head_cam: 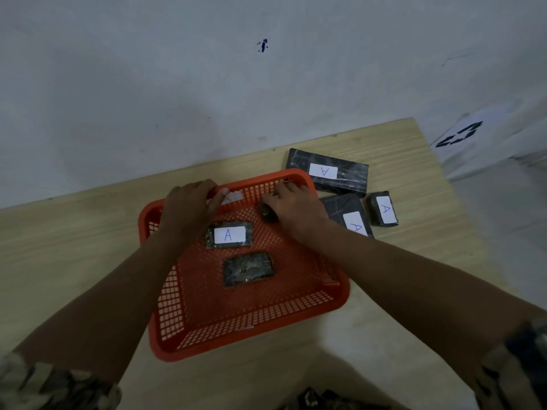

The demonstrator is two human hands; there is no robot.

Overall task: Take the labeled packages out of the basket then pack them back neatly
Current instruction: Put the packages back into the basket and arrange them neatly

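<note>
**Observer:** Your left hand (189,206) reaches over the far rim of the orange basket (236,344), forearm running diagonally across the basket's left wall. Fingers curl down over that rim, and a white label shows under the fingertips (220,198). Whether you actually have hold of a package there I cannot tell; only a slip of white is visible.

**Operator:** And my right?

**Observer:** Your right hand (296,208) is inside the basket near its far right corner, palm down, fingers bent, closed around a small dark package (266,213) that peeks out at the thumb side. The wrist is low, the forearm crossing the basket's right wall.

**Operator:** What's left in the basket?

**Observer:** Two loose ones on the basket floor. A labelled package (229,234) marked A lies flat just beside your left forearm. An unlabelled-side package (248,269) lies nearer you, dark face up, apart from the first.

**Operator:** Outside it?

**Observer:** Three on the wooden surface (74,238), all toward its far right corner. A long package (327,171) sits nearest the surface's far edge, its A label upside down to you. A mid-sized package (347,216) lies against the basket's right rim, partly behind your right wrist. A small package (382,212) lies just beside it, toward the surface's right edge.

**Operator:** Sleeves?

**Observer:** Patterned short sleeves (44,383), both forearms bare.
</note>
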